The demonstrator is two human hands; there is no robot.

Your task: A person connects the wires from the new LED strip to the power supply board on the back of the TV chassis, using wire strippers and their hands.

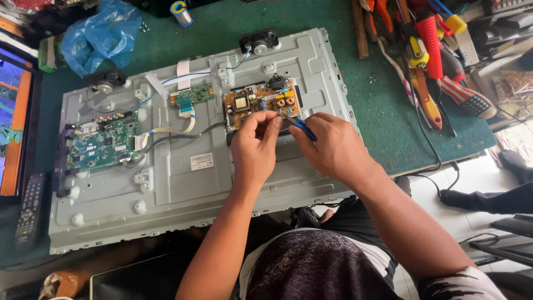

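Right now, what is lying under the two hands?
Under the left hand and right hand lies the orange circuit board on the grey metal panel. The hands cover the board's lower edge, so that part cannot be seen.

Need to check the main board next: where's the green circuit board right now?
In the head view, the green circuit board sits at the left of the grey metal panel, left of the orange board under both hands.

A green-covered tabletop fills the scene in bright daylight. Pale tiled floor shows at four o'clock, and a lit screen stands at nine o'clock.
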